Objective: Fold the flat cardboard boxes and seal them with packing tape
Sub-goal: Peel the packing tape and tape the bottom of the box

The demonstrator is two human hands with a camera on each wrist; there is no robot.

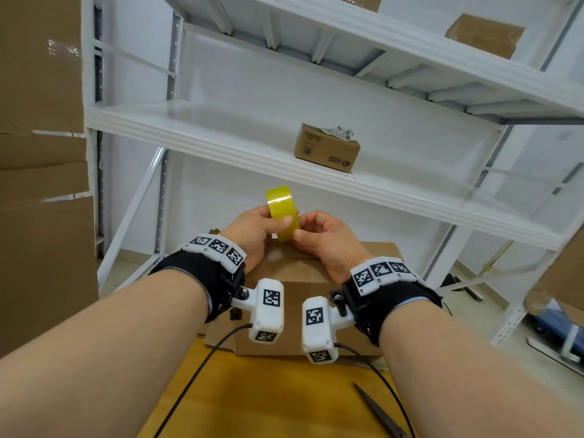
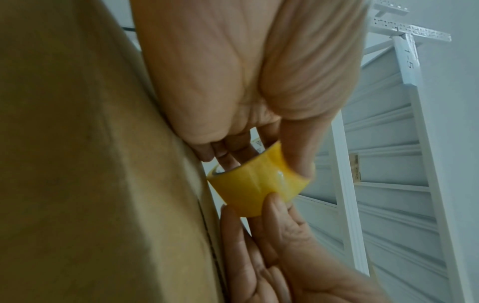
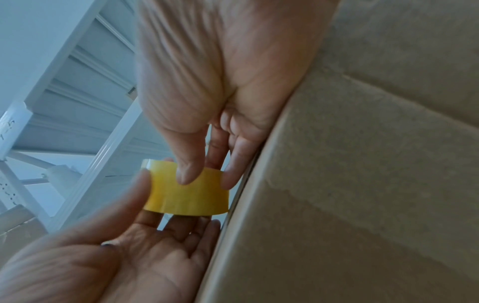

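A roll of yellow packing tape is held upright just above the folded cardboard box on the wooden table. My left hand grips the roll, thumb on its outer face and fingers through its core. My right hand pinches the roll's lower edge with thumb and fingertips. In the left wrist view the tape sits beside the box wall. The right wrist view has the tape with my right thumb pressed on its face, next to the box.
Black scissors lie on the wooden table at the front right. White metal shelving rises behind, with a small printed carton on one shelf. Large cardboard boxes are stacked at the left.
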